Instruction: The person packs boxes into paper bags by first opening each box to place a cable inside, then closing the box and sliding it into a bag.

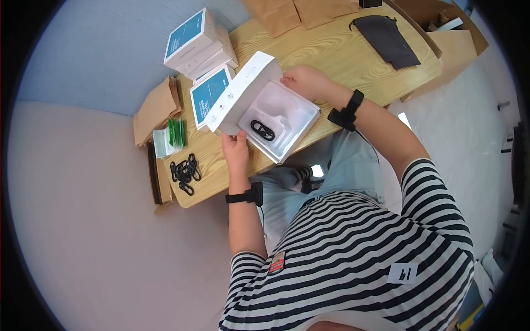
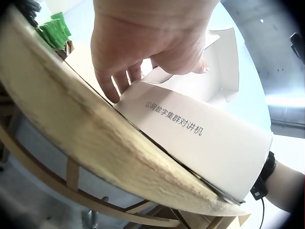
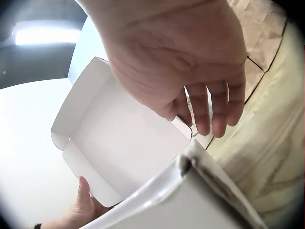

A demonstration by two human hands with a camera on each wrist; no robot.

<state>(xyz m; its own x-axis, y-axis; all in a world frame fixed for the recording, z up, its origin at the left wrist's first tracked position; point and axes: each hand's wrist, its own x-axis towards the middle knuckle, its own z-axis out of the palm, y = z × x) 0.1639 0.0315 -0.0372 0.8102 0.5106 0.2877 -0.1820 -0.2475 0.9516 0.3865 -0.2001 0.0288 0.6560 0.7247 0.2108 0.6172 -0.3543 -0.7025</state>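
An open white cardboard box (image 1: pixel 305 113) lies near the table's front edge, its lid (image 1: pixel 243 91) tilted up on the far side. Inside sits a clear plastic tray (image 1: pixel 270 107) with a shaped hollow and a coiled black cord (image 1: pixel 262 130). My left hand (image 1: pixel 236 151) holds the box's left corner by the lid hinge, thumb (image 3: pixel 83 191) up at the lid flap and fingers (image 2: pixel 109 88) down the outside. At the opposite end, my right hand (image 1: pixel 309 83) pinches the lid's corner, with thumb and fingers (image 3: pixel 217 109) on either side of its flap.
White boxes with blue labels (image 1: pixel 187 38) are stacked at the back left. Several black cords (image 1: pixel 186 171) and green packets (image 1: pixel 176 132) lie at the left, beside a brown paper bag (image 1: pixel 157 107). A grey pouch (image 1: pixel 383 41) lies far right, near a large carton (image 1: pixel 452 49).
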